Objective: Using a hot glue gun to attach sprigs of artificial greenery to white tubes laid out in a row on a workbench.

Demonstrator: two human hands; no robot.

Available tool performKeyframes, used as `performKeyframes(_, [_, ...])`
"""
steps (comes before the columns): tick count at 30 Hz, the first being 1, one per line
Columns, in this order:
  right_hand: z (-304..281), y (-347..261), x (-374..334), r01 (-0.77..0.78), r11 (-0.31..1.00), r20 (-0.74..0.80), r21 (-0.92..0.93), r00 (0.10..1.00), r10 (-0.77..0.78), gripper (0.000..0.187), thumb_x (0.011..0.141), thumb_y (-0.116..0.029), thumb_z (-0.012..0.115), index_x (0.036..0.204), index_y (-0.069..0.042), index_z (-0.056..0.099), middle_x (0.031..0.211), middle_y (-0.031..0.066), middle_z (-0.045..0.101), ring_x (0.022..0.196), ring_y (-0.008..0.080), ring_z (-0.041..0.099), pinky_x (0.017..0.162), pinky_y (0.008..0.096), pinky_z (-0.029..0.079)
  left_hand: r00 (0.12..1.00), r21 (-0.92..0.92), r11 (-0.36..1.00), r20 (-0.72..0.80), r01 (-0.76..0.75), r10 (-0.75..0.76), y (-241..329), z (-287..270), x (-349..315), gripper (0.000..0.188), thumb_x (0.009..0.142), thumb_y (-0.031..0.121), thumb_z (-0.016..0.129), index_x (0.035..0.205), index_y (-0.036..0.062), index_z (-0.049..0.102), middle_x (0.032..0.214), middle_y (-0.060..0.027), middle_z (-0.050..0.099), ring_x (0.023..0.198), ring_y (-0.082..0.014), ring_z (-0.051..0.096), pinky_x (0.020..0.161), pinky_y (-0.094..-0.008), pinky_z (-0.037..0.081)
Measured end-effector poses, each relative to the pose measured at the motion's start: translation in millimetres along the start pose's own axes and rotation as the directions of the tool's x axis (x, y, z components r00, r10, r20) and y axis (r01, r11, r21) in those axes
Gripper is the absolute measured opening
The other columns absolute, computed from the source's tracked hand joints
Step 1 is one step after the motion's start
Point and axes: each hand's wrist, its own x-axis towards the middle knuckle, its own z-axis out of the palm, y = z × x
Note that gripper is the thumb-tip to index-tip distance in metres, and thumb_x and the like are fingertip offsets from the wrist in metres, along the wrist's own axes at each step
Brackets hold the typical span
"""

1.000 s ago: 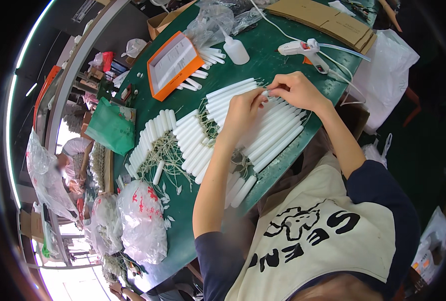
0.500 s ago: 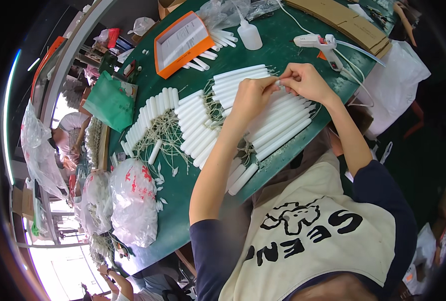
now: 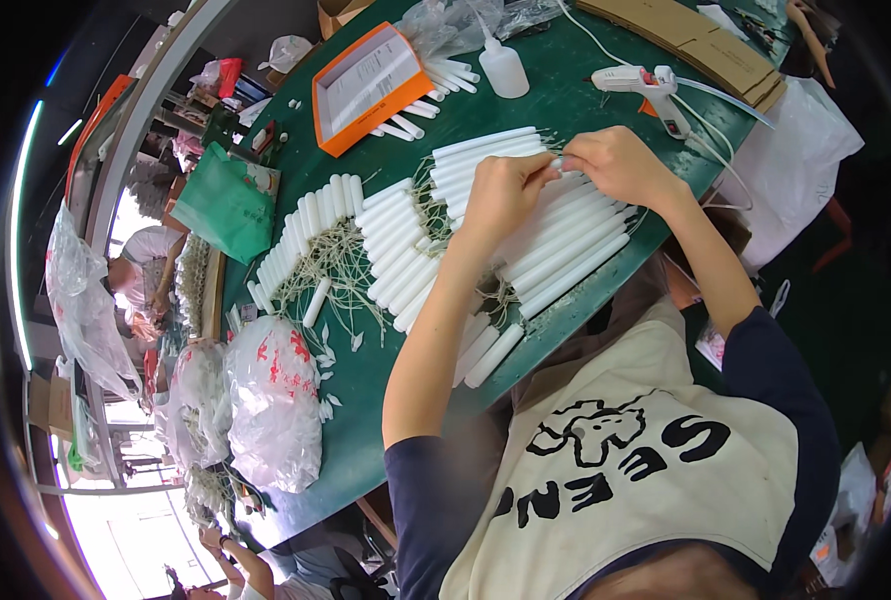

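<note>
Hands met above the rows of white tubes [image 3: 555, 250] on the green table [image 3: 365, 420]. Left hand [image 3: 500, 195] was curled nearly shut, fingertips pinched together at its right edge on something thin and pale. Right hand [image 3: 620, 165] was likewise closed to a pinch, its fingers bent in toward the left hand, so the two grips almost touched. What they pinched looked like the end of one tube (or the stalk sticking out of it), but the fingers covered most of it and I could not tell which. That piece sat just over the far end of the tube row, near the table's right side.

More tubes [image 3: 305, 235] lay in a second row to the left, with a tangle of thin stalks [image 3: 335, 270] between the rows. A glue gun [image 3: 645, 85] rested beyond the right hand, well apart from it, and a small squeeze bottle [image 3: 503, 68] stood near an orange box [image 3: 370, 85]. Plastic bags [image 3: 270, 400] lay at the table's near left end; their contents were blurred. The lower tube ends were hidden behind the left forearm.
</note>
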Motion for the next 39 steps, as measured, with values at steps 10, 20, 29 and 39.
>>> performKeyframes(10, [5.8, 1.2, 11.9, -0.378, 0.856, 0.146, 0.353, 0.926, 0.349, 0.030, 0.087, -0.021, 0.051, 0.069, 0.002, 0.060, 0.058, 0.0137, 0.057, 0.051, 0.0259, 0.052, 0.051, 0.0339, 0.040, 0.976, 0.086, 0.988, -0.165, -0.132, 0.144, 4.8, 2.6, 2.4, 0.014, 0.075, 0.009, 0.065, 0.088, 0.0068, 0.069, 0.060, -0.0161, 0.057, 0.048, -0.0263, 0.048, 0.049, -0.0336, 0.042])
performKeyframes(20, [-4.9, 0.7, 1.6, -0.516, 0.818, 0.128, 0.252, 0.856, 0.501, 0.035, 0.087, -0.031, 0.057, 0.076, 0.002, 0.063, 0.059, 0.0115, 0.058, 0.050, 0.0184, 0.052, 0.051, 0.0288, 0.041, 0.998, 0.052, 0.999, -0.067, 0.014, -0.010, 8.0, 5.9, 5.6, 0.015, 0.074, 0.015, 0.066, 0.086, 0.0069, 0.069, 0.063, -0.0139, 0.060, 0.059, -0.0315, 0.057, 0.057, -0.0374, 0.045])
performKeyframes(29, [-9.8, 16.3, -49.1, -0.534, 0.835, -0.679, 0.134, 0.564, 0.470, 0.015, 0.083, -0.014, 0.064, 0.082, 0.001, 0.062, 0.064, 0.0089, 0.059, 0.054, 0.0132, 0.053, 0.052, 0.0261, 0.042, 0.999, 0.116, 0.993, 0.014, -0.038, 0.037, -6.4, 13.6, 14.3, 0.016, 0.077, 0.011, 0.063, 0.090, 0.0036, 0.069, 0.088, -0.0129, 0.064, 0.076, -0.0280, 0.060, 0.070, -0.0339, 0.047])
performKeyframes(39, [-20.4, 55.7, -50.8, -0.766, 0.620, -0.767, -0.170, 0.498, 0.405, 0.038, 0.071, -0.030, 0.075, 0.093, -0.003, 0.062, 0.095, 0.0131, 0.061, 0.094, 0.0292, 0.050, 0.082, 0.0367, 0.042, 0.983, 0.207, 0.968, 0.144, -0.140, 0.111, -14.6, 17.0, 43.4, 0.014, 0.079, 0.015, 0.062, 0.085, 0.0044, 0.069, 0.094, -0.0117, 0.060, 0.093, -0.0283, 0.051, 0.081, -0.0363, 0.043])
